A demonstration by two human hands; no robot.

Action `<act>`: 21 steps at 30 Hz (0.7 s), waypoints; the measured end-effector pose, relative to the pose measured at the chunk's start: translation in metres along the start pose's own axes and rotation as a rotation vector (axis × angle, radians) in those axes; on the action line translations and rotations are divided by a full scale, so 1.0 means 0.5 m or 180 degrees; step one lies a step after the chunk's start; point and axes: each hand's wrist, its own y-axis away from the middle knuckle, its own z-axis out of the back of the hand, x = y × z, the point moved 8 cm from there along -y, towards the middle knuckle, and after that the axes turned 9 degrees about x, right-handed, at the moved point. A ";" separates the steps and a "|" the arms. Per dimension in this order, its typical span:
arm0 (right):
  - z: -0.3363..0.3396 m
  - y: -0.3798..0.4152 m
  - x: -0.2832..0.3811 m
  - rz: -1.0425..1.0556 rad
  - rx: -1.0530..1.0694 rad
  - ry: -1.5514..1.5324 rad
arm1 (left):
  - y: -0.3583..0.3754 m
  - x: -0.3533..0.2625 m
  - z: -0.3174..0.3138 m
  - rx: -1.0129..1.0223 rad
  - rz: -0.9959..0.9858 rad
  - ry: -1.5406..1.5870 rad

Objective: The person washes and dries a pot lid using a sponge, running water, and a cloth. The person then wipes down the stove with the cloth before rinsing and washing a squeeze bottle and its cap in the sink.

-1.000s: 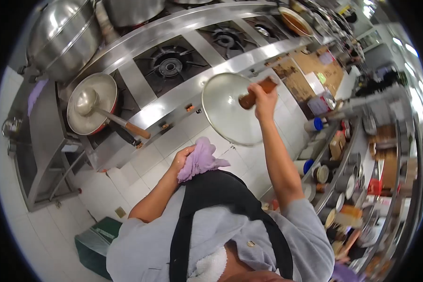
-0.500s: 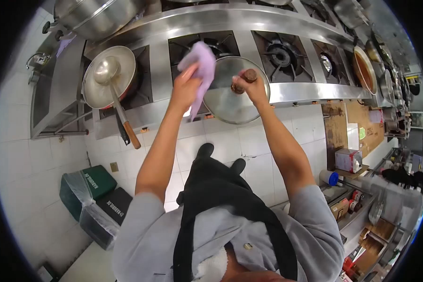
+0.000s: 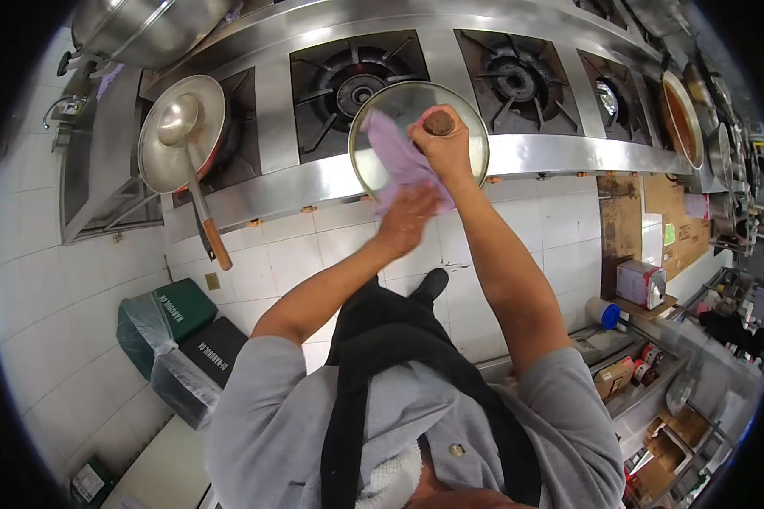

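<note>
A round lid (image 3: 407,100), see-through with a metal rim, is held over the front edge of the stove. My right hand (image 3: 448,153) is closed around its brown knob (image 3: 439,123). Over the near left part of the lid my left hand (image 3: 409,220), a little blurred, holds a purple cloth (image 3: 395,153). The cloth spreads out beyond the fingers across the lid, and its lower end lies under my palm.
To the left, a wok (image 3: 153,153) with a wooden-handled ladle (image 3: 197,182) in it sits on the stove. Burners (image 3: 518,83) line the stove. A large steel pot (image 3: 157,25) stands far left. Green and black bins (image 3: 176,307) are on the floor.
My left hand with the cloth has come right and down, from beside the lid's left edge onto the lid. My right hand keeps hold of the knob, and the view has shifted slightly.
</note>
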 end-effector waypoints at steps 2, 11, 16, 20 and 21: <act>-0.001 0.001 0.013 -0.0116 0.0067 0.0053 | -0.089 -0.038 0.000 -0.0133 0.0039 -0.0082; -0.011 0.011 0.074 -0.0371 0.0065 0.0658 | -0.287 0.057 -0.098 -0.1101 0.0615 0.1538; 0.004 -0.009 -0.005 -0.0028 0.0254 0.0211 | -0.011 0.029 0.073 -0.0254 0.0230 0.0279; -0.003 0.005 0.009 -0.0179 0.0197 0.0135 | 0.025 0.223 0.248 -0.1565 0.1057 0.0219; -0.006 0.001 0.018 -0.0213 0.0167 0.0087 | 0.037 0.259 0.263 -0.1811 0.1391 0.0573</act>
